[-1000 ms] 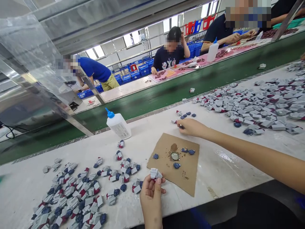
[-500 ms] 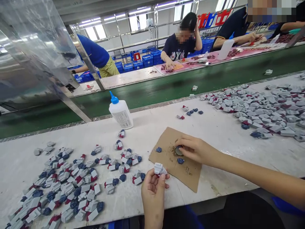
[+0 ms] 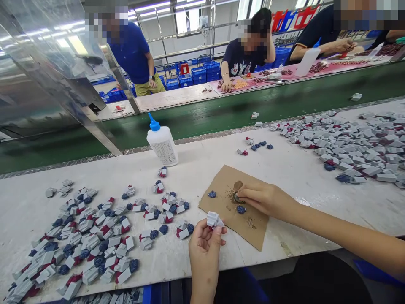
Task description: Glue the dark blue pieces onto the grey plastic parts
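Left hand (image 3: 205, 245) pinches a grey plastic piece (image 3: 214, 219), likely light, stiff, best side-gripped; right hand (image 3: 274, 202), above cardboard (image 3: 222, 184), hold unclear.

The white worktable (image 3: 190, 181) carries blue-grey-red plastic pieces (image 3: 90, 240) leftward, a cardboard sheet (image 3: 256, 236) by its near edge, a blue-nozzled squeeze bottle (image 3: 163, 145) near its far edge, and heaped grey-and-maroon parts (image 3: 354, 152) rightward.

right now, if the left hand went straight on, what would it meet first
The left hand would likely meet the leftmost blue piece on the cardboard, but depth is unclear and it could pass above.
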The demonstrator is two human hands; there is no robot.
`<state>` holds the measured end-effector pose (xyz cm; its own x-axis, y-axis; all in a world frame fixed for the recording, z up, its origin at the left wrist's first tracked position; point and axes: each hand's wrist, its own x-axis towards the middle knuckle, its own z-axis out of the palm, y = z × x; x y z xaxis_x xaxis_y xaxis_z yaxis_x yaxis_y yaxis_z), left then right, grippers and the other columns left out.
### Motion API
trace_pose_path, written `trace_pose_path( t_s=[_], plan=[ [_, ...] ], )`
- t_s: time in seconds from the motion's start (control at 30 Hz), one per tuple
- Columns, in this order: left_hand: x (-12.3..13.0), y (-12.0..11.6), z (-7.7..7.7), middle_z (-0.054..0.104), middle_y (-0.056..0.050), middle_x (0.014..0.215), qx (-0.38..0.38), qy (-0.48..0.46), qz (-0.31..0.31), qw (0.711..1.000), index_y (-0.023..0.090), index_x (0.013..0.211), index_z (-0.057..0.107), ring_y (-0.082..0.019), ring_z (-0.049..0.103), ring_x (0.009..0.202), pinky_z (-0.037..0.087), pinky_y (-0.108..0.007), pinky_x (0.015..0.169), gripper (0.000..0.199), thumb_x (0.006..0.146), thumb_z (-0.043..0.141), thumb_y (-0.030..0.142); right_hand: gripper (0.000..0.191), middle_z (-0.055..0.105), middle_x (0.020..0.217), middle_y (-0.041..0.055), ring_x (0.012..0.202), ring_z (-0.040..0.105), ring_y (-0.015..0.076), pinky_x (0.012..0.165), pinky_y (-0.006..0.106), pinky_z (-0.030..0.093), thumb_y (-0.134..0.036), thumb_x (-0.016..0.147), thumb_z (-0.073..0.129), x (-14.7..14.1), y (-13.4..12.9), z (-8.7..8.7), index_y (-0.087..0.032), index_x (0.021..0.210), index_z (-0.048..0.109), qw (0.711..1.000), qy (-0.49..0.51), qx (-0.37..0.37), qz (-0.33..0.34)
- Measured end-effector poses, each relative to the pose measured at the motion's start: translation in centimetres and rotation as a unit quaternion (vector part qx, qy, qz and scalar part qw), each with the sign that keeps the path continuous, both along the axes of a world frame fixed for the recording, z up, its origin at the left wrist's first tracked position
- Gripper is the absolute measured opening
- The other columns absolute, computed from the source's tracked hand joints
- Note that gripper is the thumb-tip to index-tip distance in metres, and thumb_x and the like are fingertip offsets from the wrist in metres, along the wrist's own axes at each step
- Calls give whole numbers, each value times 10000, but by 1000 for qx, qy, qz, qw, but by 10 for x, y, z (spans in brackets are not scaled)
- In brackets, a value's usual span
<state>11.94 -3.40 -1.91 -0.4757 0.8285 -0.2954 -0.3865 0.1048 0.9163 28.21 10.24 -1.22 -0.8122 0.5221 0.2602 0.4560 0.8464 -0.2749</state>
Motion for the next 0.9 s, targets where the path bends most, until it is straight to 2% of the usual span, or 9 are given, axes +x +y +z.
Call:
trace_pose_path(
  t_s=[0.1, 0.23, 0.4, 0.47, 0.5, 0.57, 0.67, 0.73, 0.9],
  plan=[
    [0, 0, 0, 683, -88, 796, -1, 5, -7, 1000, 135, 816, 619, -132, 614, 666, 443, -175, 501, 253, 662, 665, 330, 299, 612, 737, 49, 663, 564, 151, 538, 255, 410, -219, 903, 318, -3, -2, -3, -190, 827, 606, 996, -29, 82, 35],
    [0, -1, -1, 678, -96, 818, -4, 2, -15, 1000, 136, 826, 622, -153, 621, 701, 460, -192, 523, 262, 661, 662, 336, 324, 605, 727, 58, 661, 567, 151, 540, 257, 419, -208, 905, 303, -7, 0, -1, -180, 802, 609, 997, -27, 70, 31],
    [1, 1, -3, 643, -70, 861, 20, 26, 19, 999, 154, 802, 646, -155, 584, 765, 485, -205, 560, 239, 616, 694, 297, 287, 635, 809, 70, 722, 592, 170, 599, 284, 464, -226, 878, 343, -7, 3, 6, -196, 845, 627, 999, -5, -43, 10],
    [4, 3, -1, 632, -52, 794, 24, 14, 24, 999, 155, 780, 655, -139, 561, 721, 482, -198, 533, 222, 607, 700, 286, 238, 651, 887, 68, 793, 607, 186, 660, 302, 491, -252, 845, 405, -7, 3, 13, -195, 886, 633, 991, 43, -123, -34],
    [5, 4, 1, 632, -48, 761, 21, -1, 20, 1000, 151, 771, 659, -133, 554, 695, 481, -194, 519, 216, 606, 700, 284, 223, 654, 918, 66, 805, 614, 190, 674, 306, 502, -270, 825, 439, -7, 1, 18, -193, 898, 635, 979, 69, -179, -66],
    [9, 7, 7, 642, -46, 716, 16, -36, 9, 999, 140, 757, 666, -123, 552, 659, 481, -188, 508, 209, 602, 701, 276, 219, 659, 925, 61, 763, 629, 184, 665, 302, 525, -308, 789, 497, -9, -4, 28, -185, 902, 638, 935, 120, -310, -122],
    [14, 10, 15, 661, -50, 708, 14, -71, -2, 997, 132, 737, 676, -122, 579, 651, 479, -176, 507, 200, 587, 712, 259, 233, 666, 857, 55, 691, 634, 169, 637, 285, 538, -349, 749, 567, -13, -16, 45, -174, 883, 642, 874, 166, -435, -139],
    [16, 10, 19, 668, -51, 698, 12, -85, -5, 996, 130, 726, 677, -127, 598, 651, 477, -175, 508, 203, 577, 723, 260, 227, 665, 810, 52, 679, 631, 169, 607, 271, 535, -361, 727, 598, -15, -25, 54, -177, 850, 649, 870, 173, -442, -133],
    [15, 8, 21, 682, -57, 709, 4, -106, -33, 994, 136, 722, 681, -152, 627, 677, 487, -199, 543, 229, 550, 749, 270, 155, 646, 762, 29, 624, 608, 138, 559, 240, 505, -327, 739, 592, -17, -39, 64, -196, 809, 636, 906, 166, -371, -119]
  ],
)
